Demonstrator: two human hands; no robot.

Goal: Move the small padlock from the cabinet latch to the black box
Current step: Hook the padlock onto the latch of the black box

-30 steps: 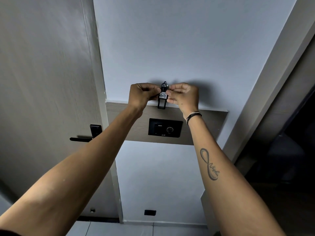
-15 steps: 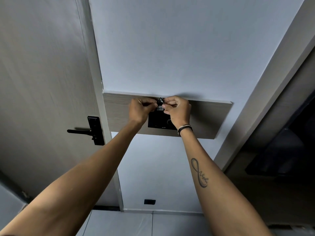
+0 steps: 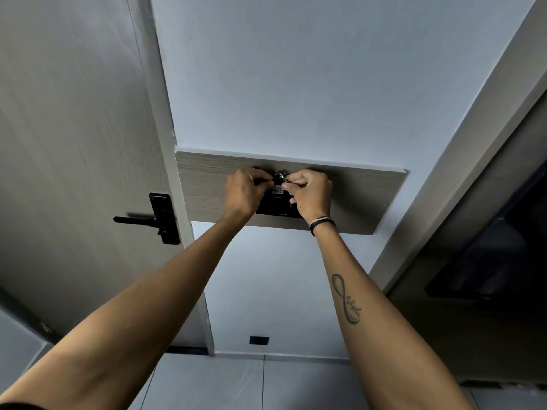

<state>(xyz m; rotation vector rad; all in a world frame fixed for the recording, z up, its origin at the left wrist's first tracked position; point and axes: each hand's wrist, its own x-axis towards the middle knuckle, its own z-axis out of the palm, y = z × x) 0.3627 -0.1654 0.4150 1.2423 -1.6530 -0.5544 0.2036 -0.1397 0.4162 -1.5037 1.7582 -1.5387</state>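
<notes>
A small black padlock with a white label and a metal ring at its top is pinched between both hands, right in front of the black box mounted on a wood-grain wall panel. My left hand grips the padlock from the left. From the right, my right hand holds it with fingertips at the ring. Most of the black box is hidden behind the hands; only its lower edge shows. Whether the padlock touches the box cannot be told.
A grey door with a black lever handle stands to the left. The white wall carries a small black outlet near the floor. A dark opening lies at the right behind a white frame. Grey floor tiles run below.
Both hands have brought the padlock down from above the panel's top edge onto the front of the black box, which they now cover. The view has tilted down.
</notes>
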